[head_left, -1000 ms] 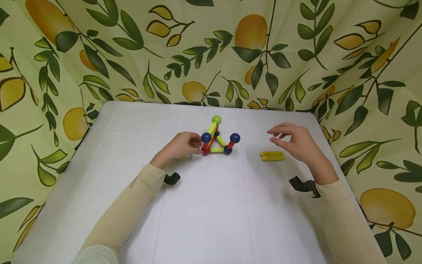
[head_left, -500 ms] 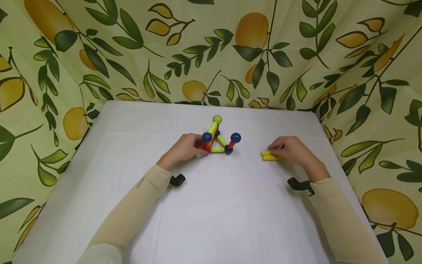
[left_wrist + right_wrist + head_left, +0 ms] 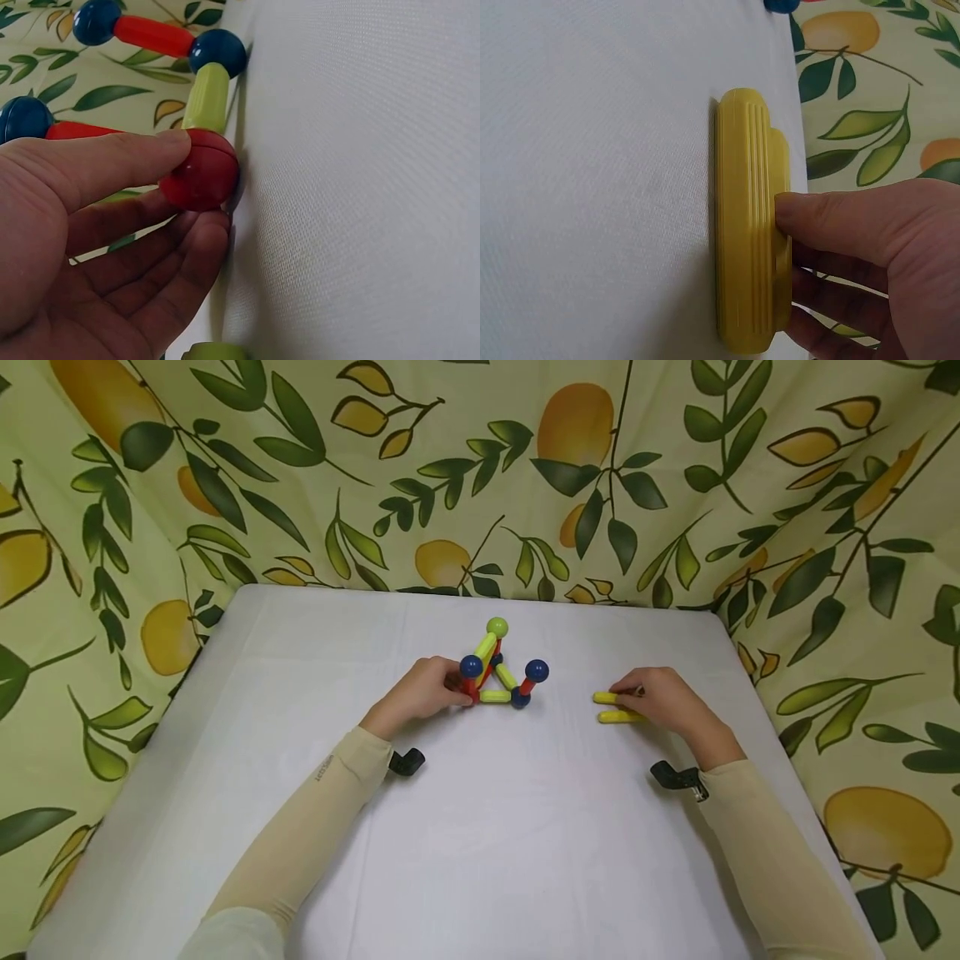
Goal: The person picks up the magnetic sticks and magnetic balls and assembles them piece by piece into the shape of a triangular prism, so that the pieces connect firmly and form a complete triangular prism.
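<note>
My left hand (image 3: pixel 422 693) pinches the red ball (image 3: pixel 201 180) at the near left corner of a ball-and-rod building toy. From that ball a lime rod (image 3: pixel 495 697) runs to a dark blue ball (image 3: pixel 521 697). Short red rods rise to two upper blue balls, one at left (image 3: pixel 471 667) and one at right (image 3: pixel 536 671). A lime ball (image 3: pixel 497 627) tops the rear. Over on the right, my right hand (image 3: pixel 666 700) pinches the farther yellow rod (image 3: pixel 604 697) between thumb and fingers. The nearer yellow rod (image 3: pixel 742 225), ridged and round-ended, lies beside it on the cloth.
A white cloth covers the table (image 3: pixel 480 843). Behind and at both sides hangs a curtain (image 3: pixel 300 493) printed with fruit and leaves. Close below my left hand, the end of a lime piece (image 3: pixel 214 351) shows in the left wrist view.
My right hand has come down and left onto the yellow rods and taken hold of the farther one, which now stands apart from the other. My left hand stays at the toy's red ball.
</note>
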`<state>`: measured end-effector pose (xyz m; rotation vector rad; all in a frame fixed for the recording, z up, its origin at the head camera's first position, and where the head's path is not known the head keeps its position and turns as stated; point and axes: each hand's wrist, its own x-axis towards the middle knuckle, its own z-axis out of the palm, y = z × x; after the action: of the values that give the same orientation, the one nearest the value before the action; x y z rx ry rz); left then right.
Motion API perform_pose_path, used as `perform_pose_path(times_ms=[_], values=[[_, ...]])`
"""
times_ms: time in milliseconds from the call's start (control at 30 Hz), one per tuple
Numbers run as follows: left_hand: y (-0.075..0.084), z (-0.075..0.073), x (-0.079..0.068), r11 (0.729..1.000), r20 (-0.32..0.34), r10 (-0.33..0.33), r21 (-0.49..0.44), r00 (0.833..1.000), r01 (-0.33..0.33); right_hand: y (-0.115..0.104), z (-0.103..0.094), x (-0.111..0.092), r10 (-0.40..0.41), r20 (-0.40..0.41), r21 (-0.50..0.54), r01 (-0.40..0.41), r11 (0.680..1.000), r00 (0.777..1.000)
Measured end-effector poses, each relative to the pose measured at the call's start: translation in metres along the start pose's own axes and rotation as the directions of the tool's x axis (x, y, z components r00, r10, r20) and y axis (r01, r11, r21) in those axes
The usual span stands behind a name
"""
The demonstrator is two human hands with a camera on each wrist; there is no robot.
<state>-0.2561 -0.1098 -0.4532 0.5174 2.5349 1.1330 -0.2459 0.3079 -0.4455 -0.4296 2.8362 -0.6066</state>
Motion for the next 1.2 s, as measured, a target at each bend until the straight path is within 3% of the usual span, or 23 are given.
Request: perform_pose_path(times_ms=[467, 567, 667, 767, 967, 1100, 1200], values=[[-0.001, 0.000, 0.001, 1.000, 0.004, -0.006, -0.015, 1.000, 0.006, -0.005, 0.001, 0.002, -0.041, 0.006, -0.061, 0.042, 0.997, 0.999], [-0.002, 0.000, 0.002, 1.000, 0.005, -0.006, -0.014, 1.000, 0.006, -0.008, -0.002, 0.002, -0.055, -0.034, -0.052, 0.053, 0.997, 0.998], [-0.002, -0.001, 0.001, 1.000, 0.003, -0.006, -0.012, 1.000, 0.006, -0.015, -0.007, 0.002, -0.092, -0.132, -0.001, 0.093, 0.996, 0.987], [-0.001, 0.000, 0.002, 1.000, -0.001, -0.003, -0.012, 1.000, 0.003, -0.025, -0.014, 0.004, -0.170, -0.253, 0.041, 0.186, 0.982, 0.953], [-0.002, 0.001, 0.003, 1.000, -0.001, -0.001, -0.016, 1.000, 0.001, -0.058, -0.031, 0.009, -0.324, -0.439, 0.058, 0.387, 0.920, 0.838], [-0.002, 0.001, 0.002, 1.000, -0.004, -0.002, -0.020, 1.000, 0.002, -0.086, -0.038, 0.014, -0.401, -0.499, 0.095, 0.509, 0.856, 0.768], [-0.002, 0.000, 0.002, 1.000, -0.010, 0.002, -0.021, 1.000, -0.002, -0.107, -0.038, 0.019, -0.435, -0.513, 0.127, 0.566, 0.814, 0.740]])
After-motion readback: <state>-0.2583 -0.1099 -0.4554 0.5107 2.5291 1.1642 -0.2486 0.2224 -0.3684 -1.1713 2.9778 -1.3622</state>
